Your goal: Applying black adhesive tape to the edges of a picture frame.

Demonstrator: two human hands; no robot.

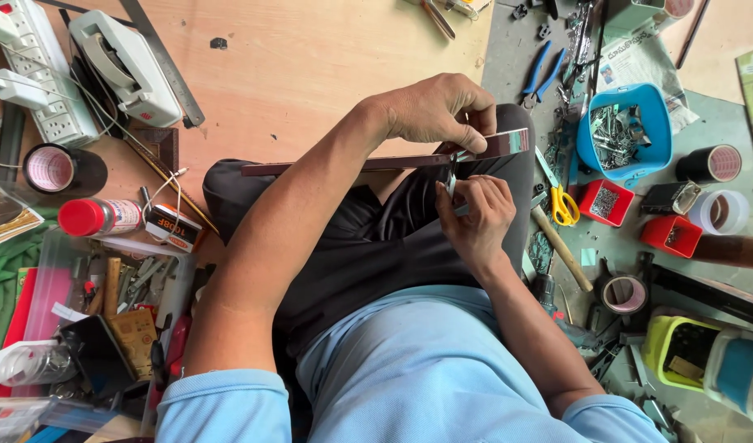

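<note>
I sit on the floor with a long, thin dark strip with a shiny face [368, 162] lying across my lap. My left hand [434, 108] grips the strip from above near its right end. My right hand [475, 217] is just below it, fingers pinched on a small metal piece [452, 182] held against the strip's underside. The fingers hide most of that small piece.
A blue tub of metal hardware [622, 130], two red boxes [604, 202], yellow scissors [563, 203], blue pliers [544, 72], a hammer handle [561, 248] and tape rolls [624, 294] lie at right. At left are a tape dispenser [126, 66], power strip [40, 74], red-capped bottle [99, 217] and clutter.
</note>
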